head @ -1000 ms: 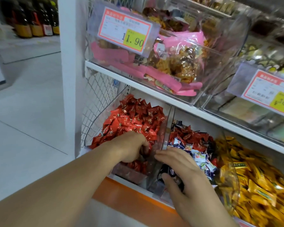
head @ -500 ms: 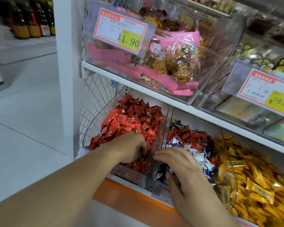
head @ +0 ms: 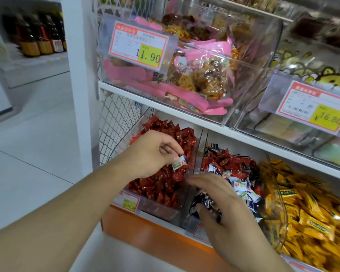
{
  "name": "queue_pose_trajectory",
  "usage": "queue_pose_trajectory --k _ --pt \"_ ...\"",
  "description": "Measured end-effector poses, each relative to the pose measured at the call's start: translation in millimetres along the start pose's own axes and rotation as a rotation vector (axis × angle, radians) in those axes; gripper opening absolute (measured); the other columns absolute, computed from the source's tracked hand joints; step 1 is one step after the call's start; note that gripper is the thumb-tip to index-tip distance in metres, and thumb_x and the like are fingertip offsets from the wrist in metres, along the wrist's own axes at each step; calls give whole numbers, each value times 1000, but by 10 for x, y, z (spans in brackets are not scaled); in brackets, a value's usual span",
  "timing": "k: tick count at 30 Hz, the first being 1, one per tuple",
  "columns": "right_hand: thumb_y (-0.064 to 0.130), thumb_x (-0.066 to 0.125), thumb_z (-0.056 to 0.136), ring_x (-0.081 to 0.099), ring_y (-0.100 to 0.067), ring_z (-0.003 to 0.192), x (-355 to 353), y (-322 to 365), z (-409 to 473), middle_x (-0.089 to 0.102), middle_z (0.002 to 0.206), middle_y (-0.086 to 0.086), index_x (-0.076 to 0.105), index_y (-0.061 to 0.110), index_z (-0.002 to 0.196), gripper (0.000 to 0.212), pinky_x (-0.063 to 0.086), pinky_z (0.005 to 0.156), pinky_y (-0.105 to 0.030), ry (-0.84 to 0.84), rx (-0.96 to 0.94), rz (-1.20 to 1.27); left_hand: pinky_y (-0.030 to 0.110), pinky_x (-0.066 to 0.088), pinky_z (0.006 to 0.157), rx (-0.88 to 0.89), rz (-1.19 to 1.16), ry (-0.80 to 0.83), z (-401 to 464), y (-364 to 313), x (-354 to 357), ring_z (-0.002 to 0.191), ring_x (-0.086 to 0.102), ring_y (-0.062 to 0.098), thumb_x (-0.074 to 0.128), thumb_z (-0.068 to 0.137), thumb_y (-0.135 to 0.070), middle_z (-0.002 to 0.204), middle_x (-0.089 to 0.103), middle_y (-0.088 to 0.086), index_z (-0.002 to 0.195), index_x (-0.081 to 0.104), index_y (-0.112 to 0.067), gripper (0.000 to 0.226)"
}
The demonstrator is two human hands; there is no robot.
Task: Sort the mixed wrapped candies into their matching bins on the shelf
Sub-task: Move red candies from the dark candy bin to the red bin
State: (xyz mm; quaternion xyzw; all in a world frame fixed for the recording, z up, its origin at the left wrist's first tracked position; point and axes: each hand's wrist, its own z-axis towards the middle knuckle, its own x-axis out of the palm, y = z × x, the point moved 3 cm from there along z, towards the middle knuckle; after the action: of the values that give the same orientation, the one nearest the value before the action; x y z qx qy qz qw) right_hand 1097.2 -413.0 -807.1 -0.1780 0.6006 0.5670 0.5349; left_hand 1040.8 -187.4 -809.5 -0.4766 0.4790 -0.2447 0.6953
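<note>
The left hand (head: 153,152), which was buried in the red candy bin (head: 192,146) a moment ago with nothing visible in its fingers, is now lifting above the red pile and pinching one small white wrapped candy (head: 180,163) between the thumb and the fingertips. This white candy is hanging just over the red candies, close to the clear wall that is dividing this bin from the middle bin (head: 201,152). It probably means that a stray piece is coming out of the wrong bin, and the next step is likely carrying it right, over the wall, to the white and blue candies (head: 241,185) lying in the middle bin.

The right hand (head: 220,199) is resting on the dark wrappers at the front of the middle bin, fingers curved; whether it is grasping any candy, the view is not showing.

Around the red candy bin: directly above it, a clear bin with pink snack bags (head: 200,61) is sitting on the upper shelf, carrying a price label (head: 139,44). Far right of it, past the middle bin, the yellow candies (head: 310,209) are filling a third bin. Red candies (head: 230,163) are also mixing into the middle bin, so more sorting is waiting. The dividing wall and the right hand itself are standing in the way of the transfer.
</note>
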Motion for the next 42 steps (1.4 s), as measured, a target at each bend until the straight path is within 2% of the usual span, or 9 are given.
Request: queue_pose_trajectory --k 3,8,12,15,17,22,30,37,42 --pt "27 67 98 38 19 130 -135 25 3 45 136 41 46 53 138 52 30 100 0 -139 119 72 33 61 90 -10 -35 68 -94 -187 57 86 74 8 84 86 -19 89 77 -6 93 80 -33 16" --pt "33 68 93 69 -6 93 -278 58 -29 71 99 17 63 43 116 25 59 79 -34 -248 286 382 32 61 90 4 -129 203 -254 -528 331 88 75 9 85 85 -20 91 78 -5 99 78 -26 17" --pt "32 68 94 66 -6 72 -403 -152 -109 69 83 16 64 40 105 14 57 65 -34 -300 335 75 28 59 90 -21 -88 136 -285 -568 315 88 74 7 81 89 -21 95 77 -8 102 75 -30 17" --pt "27 66 96 62 -12 115 -404 -320 -132 64 130 12 58 32 135 40 54 98 -32 -205 305 -269 33 60 87 -91 29 -132 -270 -356 -41 88 72 14 74 94 -20 91 76 -6 96 76 -33 13" --pt "23 65 97 38 -9 144 -341 -288 -98 44 152 14 47 32 148 55 29 118 -22 -131 197 -286 46 60 86 -134 89 -249 -303 -123 -290 81 73 19 70 96 -20 88 76 -6 94 75 -35 16" --pt "34 46 105 -8 4 153 21 21 51 15 165 27 26 38 160 59 4 125 -28 110 -126 -304 36 55 99 -171 187 -292 -472 206 -502 94 71 0 68 98 -13 91 76 -17 93 74 -34 23" --pt "34 55 95 38 -9 145 95 -81 48 57 137 15 66 30 128 35 28 124 -40 26 -160 -443 -1 42 75 -142 287 -393 -521 198 -589 96 60 -17 63 95 0 108 69 -23 109 72 -38 42" --pt "28 64 91 49 -15 137 141 54 151 64 131 8 70 22 128 37 34 119 -36 -57 -189 -469 21 43 97 -153 246 -362 -582 193 -679 115 60 -2 62 101 -17 124 66 -24 119 70 -46 35" --pt "27 55 100 43 -8 135 512 493 816 53 142 14 59 28 139 39 40 114 -30 31 -290 -235 6 40 80 -193 212 -380 -554 244 -691 101 63 -7 61 103 -29 117 70 -24 120 73 -41 24"
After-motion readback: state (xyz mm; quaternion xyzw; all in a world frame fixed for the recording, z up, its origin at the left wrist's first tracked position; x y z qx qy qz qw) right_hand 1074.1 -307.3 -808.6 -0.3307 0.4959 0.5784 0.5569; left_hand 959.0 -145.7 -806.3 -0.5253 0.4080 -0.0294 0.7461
